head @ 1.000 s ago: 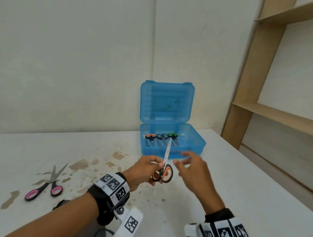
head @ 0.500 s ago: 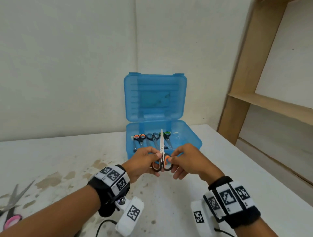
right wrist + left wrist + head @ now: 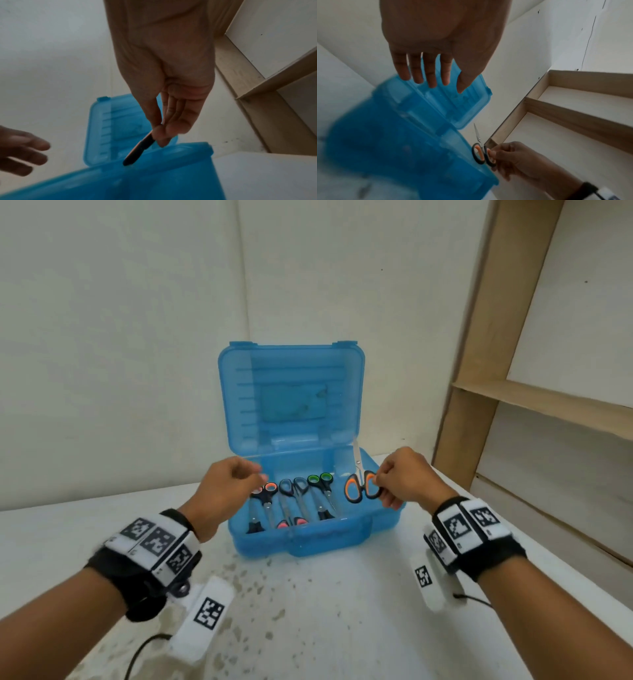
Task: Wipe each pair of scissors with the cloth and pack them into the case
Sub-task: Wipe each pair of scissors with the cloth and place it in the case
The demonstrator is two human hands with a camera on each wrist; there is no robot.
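Table (image 3: 342, 628): white top, brown stains and specks in front of the case.

Shelf unit (image 3: 513, 371): bare wood, standing right of the table by the wall.

Case (image 3: 308, 542): clear blue plastic, on the table near the wall, lid upright and open. Tray holds several pairs of scissors lying side by side, handles orange (image 3: 270, 487), blue-grey (image 3: 293, 486), green (image 3: 320, 479) and pink (image 3: 291, 523).

Left hand (image 3: 226, 494): over the tray's left end, holding nothing; fingers straight and slightly spread in the left wrist view.

Right hand (image 3: 407, 477): over the tray's right end, thumb and fingertips pinching one handle loop.

Orange-and-black scissors (image 3: 361, 486): in the right hand, blades closed, tip pointing up, above the tray's right side.

Cloth: cannot be seen in any view.
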